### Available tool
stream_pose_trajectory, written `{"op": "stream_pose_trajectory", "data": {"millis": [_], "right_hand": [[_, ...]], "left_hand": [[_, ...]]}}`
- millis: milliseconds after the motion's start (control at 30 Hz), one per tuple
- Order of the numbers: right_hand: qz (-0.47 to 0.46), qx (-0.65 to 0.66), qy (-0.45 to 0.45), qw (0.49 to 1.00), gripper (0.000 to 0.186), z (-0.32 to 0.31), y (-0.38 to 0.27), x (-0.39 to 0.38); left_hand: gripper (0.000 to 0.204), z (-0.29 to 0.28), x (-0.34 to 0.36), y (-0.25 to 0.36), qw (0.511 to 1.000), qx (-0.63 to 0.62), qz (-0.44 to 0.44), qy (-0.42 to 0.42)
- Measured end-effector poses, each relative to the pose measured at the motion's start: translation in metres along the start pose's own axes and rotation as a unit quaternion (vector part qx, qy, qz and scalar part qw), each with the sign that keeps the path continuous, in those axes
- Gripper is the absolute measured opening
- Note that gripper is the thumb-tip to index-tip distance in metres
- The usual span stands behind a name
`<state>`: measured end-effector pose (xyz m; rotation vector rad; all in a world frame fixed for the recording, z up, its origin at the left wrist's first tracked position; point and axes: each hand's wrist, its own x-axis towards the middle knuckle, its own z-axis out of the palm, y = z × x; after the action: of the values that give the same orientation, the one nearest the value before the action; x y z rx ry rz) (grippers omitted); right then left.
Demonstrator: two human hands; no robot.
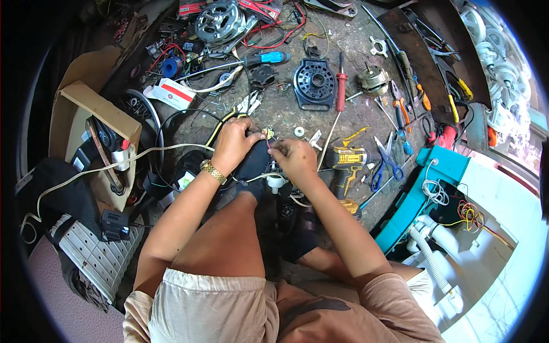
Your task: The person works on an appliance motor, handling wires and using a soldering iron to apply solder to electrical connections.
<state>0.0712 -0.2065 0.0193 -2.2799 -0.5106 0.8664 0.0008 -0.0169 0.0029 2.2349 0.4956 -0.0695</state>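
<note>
A small yellowish part (267,133) with a thin reddish wire (269,143) sat between the two hands, just above a dark-covered foot (253,164). The left hand (235,140) had thumb and fingers closed on the part; the right hand (297,158) pinched the wire. Beyond lay a round black plate (314,83), with a yellow drill (349,163) and blue-handled scissors (387,168) to the right.

The thin wire (269,144) seems plastic-coated, the watch (214,172) is glossy metal, the carton (100,103) matt cardboard.
</note>
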Motion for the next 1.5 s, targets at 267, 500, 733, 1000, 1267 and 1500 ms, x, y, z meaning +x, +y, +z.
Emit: {"op": "stream_pose_trajectory", "data": {"millis": [267,500,733,1000,1267,1500], "right_hand": [[-0.018,0.008,0.047,0.999,0.021,0.003,0.002,0.003],[-0.016,-0.023,0.023,0.999,0.027,-0.006,0.004,0.015],[-0.017,-0.151,0.377,0.914,0.050,-0.074,0.071,0.105],[0.132,-0.111,0.269,0.947,0.052,-0.093,0.108,0.156],[-0.101,0.098,0.227,0.964,0.029,-0.096,0.024,0.001],[-0.101,-0.034,0.130,0.986,0.024,-0.089,-0.009,-0.063]], "left_hand": [[0.023,-0.001,-0.009,0.001,1.000,-0.012,0.004,0.013],[0.032,0.002,-0.013,0.008,1.000,-0.016,-0.009,0.018],[0.038,0.014,-0.011,0.010,0.998,0.016,-0.044,0.032],[0.035,0.001,-0.008,0.005,0.991,-0.085,-0.089,-0.046],[0.033,-0.002,-0.023,-0.004,0.987,-0.082,-0.133,-0.027],[0.029,0.008,-0.011,0.002,0.983,-0.110,-0.139,-0.049]]}}
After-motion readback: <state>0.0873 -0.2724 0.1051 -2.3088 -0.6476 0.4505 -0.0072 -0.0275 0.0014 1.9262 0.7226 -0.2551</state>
